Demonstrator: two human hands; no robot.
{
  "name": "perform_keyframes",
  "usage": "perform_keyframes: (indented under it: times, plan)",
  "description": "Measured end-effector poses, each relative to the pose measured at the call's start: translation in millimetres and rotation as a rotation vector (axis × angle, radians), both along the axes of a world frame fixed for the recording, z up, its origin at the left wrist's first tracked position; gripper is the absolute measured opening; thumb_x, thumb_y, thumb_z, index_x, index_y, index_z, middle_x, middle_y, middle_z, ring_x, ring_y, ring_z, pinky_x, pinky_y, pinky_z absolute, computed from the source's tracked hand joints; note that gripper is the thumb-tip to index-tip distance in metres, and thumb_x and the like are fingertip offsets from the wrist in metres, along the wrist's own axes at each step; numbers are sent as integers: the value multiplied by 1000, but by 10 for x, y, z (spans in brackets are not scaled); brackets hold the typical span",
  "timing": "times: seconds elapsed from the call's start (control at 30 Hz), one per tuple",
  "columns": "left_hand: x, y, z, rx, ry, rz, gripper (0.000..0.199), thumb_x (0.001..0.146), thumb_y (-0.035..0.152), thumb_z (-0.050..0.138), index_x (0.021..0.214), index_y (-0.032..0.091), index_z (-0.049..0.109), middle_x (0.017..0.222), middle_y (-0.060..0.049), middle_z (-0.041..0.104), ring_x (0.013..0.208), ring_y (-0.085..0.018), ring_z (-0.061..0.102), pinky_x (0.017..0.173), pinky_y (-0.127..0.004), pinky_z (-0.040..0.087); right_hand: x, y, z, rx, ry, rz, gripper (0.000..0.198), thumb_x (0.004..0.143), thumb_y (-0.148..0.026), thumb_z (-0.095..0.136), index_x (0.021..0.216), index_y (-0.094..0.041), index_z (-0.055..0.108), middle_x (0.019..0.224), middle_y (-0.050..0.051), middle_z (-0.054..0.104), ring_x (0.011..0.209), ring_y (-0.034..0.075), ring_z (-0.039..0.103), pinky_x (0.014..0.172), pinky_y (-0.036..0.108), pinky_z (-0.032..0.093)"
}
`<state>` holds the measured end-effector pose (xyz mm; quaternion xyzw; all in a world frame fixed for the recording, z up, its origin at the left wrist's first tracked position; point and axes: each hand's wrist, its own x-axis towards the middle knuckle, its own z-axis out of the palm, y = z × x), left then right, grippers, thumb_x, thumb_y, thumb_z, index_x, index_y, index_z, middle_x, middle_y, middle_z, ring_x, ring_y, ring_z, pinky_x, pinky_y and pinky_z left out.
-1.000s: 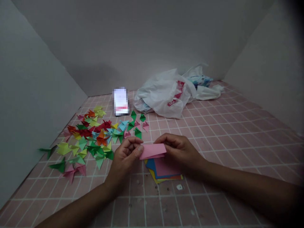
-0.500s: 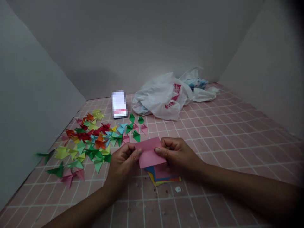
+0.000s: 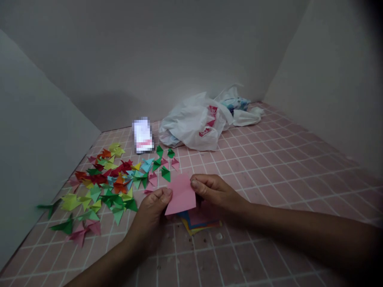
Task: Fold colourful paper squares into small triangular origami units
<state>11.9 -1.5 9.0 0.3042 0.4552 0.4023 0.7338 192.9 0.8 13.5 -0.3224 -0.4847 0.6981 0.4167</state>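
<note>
Pink tiled surface (image 3: 278, 167) lies beneath; well short of its far edge, our left grip (image 3: 153, 205) and right grip (image 3: 214, 192) pinch a pink sheet (image 3: 181, 198), seemingly mid-folding; we judge creasing needs matched edges.

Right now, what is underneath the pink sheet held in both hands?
A paper stack: pink on top, with blue, yellow and orange edges showing. The held sheet and right hand cover its far part, so what lies there cannot be seen.
</note>
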Motion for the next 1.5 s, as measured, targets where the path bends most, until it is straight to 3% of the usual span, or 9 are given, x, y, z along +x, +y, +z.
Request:
perform_keyframes:
  times: [0.17, 0.33, 0.47, 0.53, 0.67, 0.8, 0.93, 1.1, 1.5]
  plan:
    - [-1, -36, 4, -21, -110, -98, 28, 83, 31, 68, 64, 13, 60, 50, 3, 46, 45, -6, 37, 45, -17, 34, -14, -17, 18, -125, 77, 14, 43, 92, -51, 53, 68, -16, 55, 53, -2, 57, 43, 8, 52, 45, 19, 41]
    - [2, -34, 55, -45, -90, 0, 25, 81, 30, 71, 66, 14, 59, 52, 4, 49, 44, -6, 40, 43, -17, 36, -49, 12, -83, -248, 178, 16, 40, 87, -51, 57, 67, -17, 51, 48, -3, 56, 37, 8, 48, 39, 18, 38]
    - [-17, -14, 58, 22, -56, 64, 29, 81, 35, 71, 66, 16, 56, 50, 5, 48, 44, -7, 41, 45, -18, 37, -16, 65, -94, -221, -15, 21, 41, 90, -52, 49, 65, -19, 46, 47, -4, 50, 36, 8, 42, 39, 21, 35]
    - [-43, -6, 69, 104, 38, 72, 31, 82, 38, 70, 65, 16, 54, 50, 6, 47, 45, -7, 40, 46, -17, 36, 40, 98, -23, -25, -291, -7, 37, 92, -46, 47, 66, -19, 47, 52, -3, 51, 43, 11, 45, 44, 23, 36]
    - [-89, -26, 143, 337, 372, 33, 35, 79, 40, 71, 61, 17, 52, 51, 6, 46, 47, -7, 40, 46, -17, 32, 124, 83, 147, 777, -691, -338, 18, 87, -31, 63, 91, -16, 56, 89, 7, 61, 80, 19, 55, 71, 32, 44]
    - [-81, -72, 181, 424, 449, -40, 37, 78, 41, 71, 58, 17, 52, 50, 5, 45, 47, -8, 39, 46, -18, 31, 42, -71, 103, 1162, -758, -168, 29, 85, -41, 68, 95, -16, 58, 88, 7, 60, 80, 20, 51, 72, 34, 41]
    - [-53, -97, 119, 270, 200, -124, 36, 86, 45, 63, 66, 17, 51, 56, 5, 46, 50, -8, 39, 48, -18, 33, -59, -160, -30, 1052, -638, -99, 10, 90, -22, 63, 94, -17, 56, 92, 5, 60, 85, 17, 52, 77, 31, 42]
    - [-35, -81, 50, 255, 68, -143, 28, 88, 40, 63, 75, 17, 56, 63, 3, 53, 58, -8, 45, 55, -18, 38, -42, -116, -35, 810, -408, -56, 11, 89, -23, 64, 88, -16, 56, 89, 5, 59, 83, 16, 54, 74, 28, 45]
    - [-54, -99, 91, 510, 330, -13, 12, 79, 23, 71, 76, 18, 61, 70, 3, 59, 64, -9, 54, 59, -18, 45, -8, -22, -57, 276, -116, 26, 14, 90, -23, 57, 80, -15, 64, 83, 1, 58, 77, 12, 54, 71, 24, 40]
